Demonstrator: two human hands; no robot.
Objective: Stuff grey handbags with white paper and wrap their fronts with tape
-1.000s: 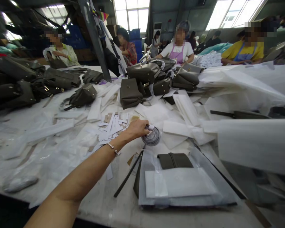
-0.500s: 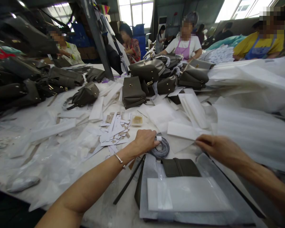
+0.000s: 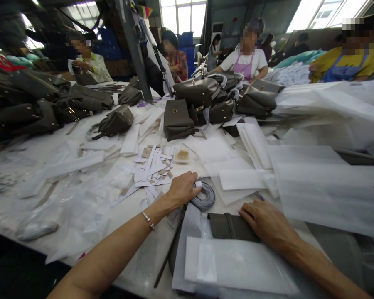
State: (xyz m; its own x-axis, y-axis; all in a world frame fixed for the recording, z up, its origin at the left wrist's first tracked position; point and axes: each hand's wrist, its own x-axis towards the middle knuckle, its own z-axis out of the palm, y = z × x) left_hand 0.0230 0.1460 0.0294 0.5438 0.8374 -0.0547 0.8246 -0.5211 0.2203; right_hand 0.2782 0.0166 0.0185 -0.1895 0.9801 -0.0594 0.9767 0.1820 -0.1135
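A coil of wrapped strap (image 3: 205, 197) with a white band lies above the bag's upper left corner. My left hand (image 3: 183, 189) is closed on the coil's left edge, thumb against the white band. In front of me lies an olive handbag; its flap (image 3: 232, 226) shows above a white foam sheet (image 3: 237, 261) covering its front. My right hand (image 3: 264, 220) lies over the flap's upper right corner with its fingers bent together; what they hold, if anything, is hidden. A dark strap end (image 3: 259, 196) shows just beyond that hand. A long thin strap (image 3: 166, 261) hangs along the bag's left side.
Several olive handbags (image 3: 196, 93) are heaped at the table's far side, with more (image 3: 81, 97) at left. Paper strips (image 3: 152, 168) lie beside a small clear tub (image 3: 182, 155). Foam sheets (image 3: 318, 182) spread at right; plastic wrap (image 3: 77, 207) covers the left. Several people work across the table.
My right hand has moved left and down from the foam sheet's edge to the bag's flap. A large foam sheet at right has shifted. My left hand stays on the coil.
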